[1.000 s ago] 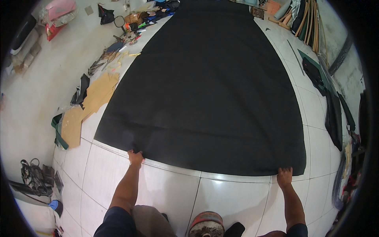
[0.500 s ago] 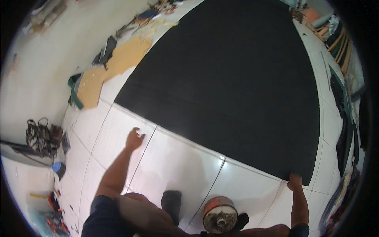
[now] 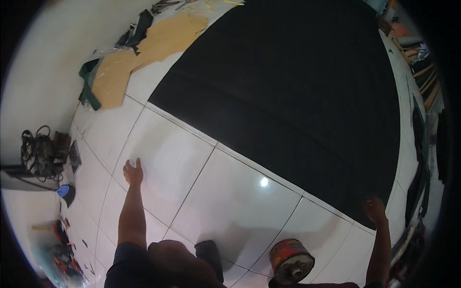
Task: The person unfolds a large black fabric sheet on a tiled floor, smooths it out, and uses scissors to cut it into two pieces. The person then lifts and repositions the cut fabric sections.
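Cloth point(image 3: 288, 96) first: it's a big black sheet lying on white floor tiles point(image 3: 240, 201), and if the middle of the view is the clock's centre, it takes up most of the stretch from 11 round to 4. The near edge slants from a corner at 10 o'clock down to another at 4, close to a tile line, so I'd use that line as a free ruler. There seems to be a faint crease across it, though it's hard to be sure on black. Imo the trick with an edge like this is small, even tugs near the corners, hands wide apart so it doesn't skew, then a flat palm sweeping any ripple out toward the edge. Red tin point(image 3: 291, 260) at 5 o'clock is clear of the cloth, and I'd leave it that way. As for pose, the left hand point(image 3: 133, 173) is out between 8 and 9, forearm coming up from 7, fingers loosely spread and thumb pointing to 12, nothing in it, over bare tile and well apart from the cloth. Right hand point(image 3: 375, 209) is at 4, over the cloth right by its corner, forearm rising steeply from the bottom edge. Fingers look a bit bent, but it's too dark there to tell whether they're pinching cloth or just hovering
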Demonstrator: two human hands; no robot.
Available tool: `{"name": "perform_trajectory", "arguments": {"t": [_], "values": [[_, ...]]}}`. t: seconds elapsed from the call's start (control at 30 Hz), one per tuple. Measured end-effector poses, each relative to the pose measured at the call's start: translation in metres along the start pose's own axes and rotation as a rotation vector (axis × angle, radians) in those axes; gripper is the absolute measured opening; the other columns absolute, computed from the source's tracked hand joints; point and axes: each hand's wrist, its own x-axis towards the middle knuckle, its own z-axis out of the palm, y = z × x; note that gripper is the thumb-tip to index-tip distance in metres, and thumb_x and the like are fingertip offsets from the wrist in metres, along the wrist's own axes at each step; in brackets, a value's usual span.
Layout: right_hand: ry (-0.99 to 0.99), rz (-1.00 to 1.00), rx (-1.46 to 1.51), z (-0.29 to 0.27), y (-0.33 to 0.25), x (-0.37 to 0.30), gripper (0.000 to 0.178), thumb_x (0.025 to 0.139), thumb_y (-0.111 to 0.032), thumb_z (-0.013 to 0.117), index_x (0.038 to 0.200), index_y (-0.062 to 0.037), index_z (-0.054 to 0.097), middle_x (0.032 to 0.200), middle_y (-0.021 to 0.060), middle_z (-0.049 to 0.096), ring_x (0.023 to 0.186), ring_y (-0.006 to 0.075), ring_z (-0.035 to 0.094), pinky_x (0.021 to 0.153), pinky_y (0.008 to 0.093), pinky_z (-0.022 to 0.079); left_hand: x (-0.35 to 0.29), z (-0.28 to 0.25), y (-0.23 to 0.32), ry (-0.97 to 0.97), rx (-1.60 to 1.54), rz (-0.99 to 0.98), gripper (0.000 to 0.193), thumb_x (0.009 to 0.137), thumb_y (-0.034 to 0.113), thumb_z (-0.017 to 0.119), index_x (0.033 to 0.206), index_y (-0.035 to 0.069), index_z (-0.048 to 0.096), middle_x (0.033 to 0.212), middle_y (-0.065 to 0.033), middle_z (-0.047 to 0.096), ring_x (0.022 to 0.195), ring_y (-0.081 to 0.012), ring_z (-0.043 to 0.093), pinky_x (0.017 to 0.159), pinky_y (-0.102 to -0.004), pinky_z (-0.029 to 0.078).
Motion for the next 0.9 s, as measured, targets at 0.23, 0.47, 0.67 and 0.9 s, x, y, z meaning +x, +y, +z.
{"name": "perform_trajectory", "arguments": {"t": [0.23, 0.47, 0.67, 0.9], "values": [[-0.131, 0.038, 0.002, -0.053, -0.098, -0.046, 0.040, 0.084, -0.025, 0.069, 0.116, -0.0025, 0.064, 0.111, 0.0190, 0.067, 0.104, 0.0324, 0.065, 0.087, 0.0392, 0.053, -0.019, 0.050, 0.037, 0.091, 0.131, -0.048, 0.073, 0.097, 0.056, 0.040, 0.150, 0.007, 0.027, 0.154, -0.0269, 0.021, 0.145, -0.0394, 0.018, 0.117, -0.0524, 0.014], [-0.098, -0.355, -0.131, -0.046, -0.370, 0.032, 0.040, 0.090, -0.033, 0.062, 0.123, -0.0098, 0.063, 0.119, 0.0161, 0.065, 0.112, 0.0335, 0.061, 0.095, 0.0437, 0.049, -0.010, 0.056, 0.039, 0.111, 0.137, -0.068, 0.073, 0.095, 0.054, 0.044, 0.150, 0.008, 0.027, 0.154, -0.0276, 0.020, 0.145, -0.0403, 0.016, 0.117, -0.0542, 0.013], [0.035, -0.729, 0.138, 0.051, -0.586, 0.086, 0.035, 0.088, -0.027, 0.064, 0.119, -0.0099, 0.063, 0.119, 0.0147, 0.064, 0.111, 0.0342, 0.061, 0.095, 0.0453, 0.049, -0.004, 0.054, 0.036, 0.102, 0.136, -0.057, 0.075, 0.095, 0.052, 0.046, 0.151, 0.007, 0.025, 0.154, -0.0283, 0.020, 0.146, -0.0414, 0.014, 0.116, -0.0569, 0.013], [0.081, -1.022, 0.232, 0.149, -0.749, 0.077, 0.037, 0.085, -0.021, 0.067, 0.120, -0.0113, 0.061, 0.132, 0.0129, 0.055, 0.127, 0.0301, 0.049, 0.103, 0.0476, 0.039, -0.005, 0.042, 0.042, 0.079, 0.081, -0.055, 0.077, 0.091, 0.044, 0.054, 0.151, 0.005, 0.025, 0.153, -0.0306, 0.021, 0.145, -0.0455, 0.013, 0.116, -0.0591, 0.011]]}}
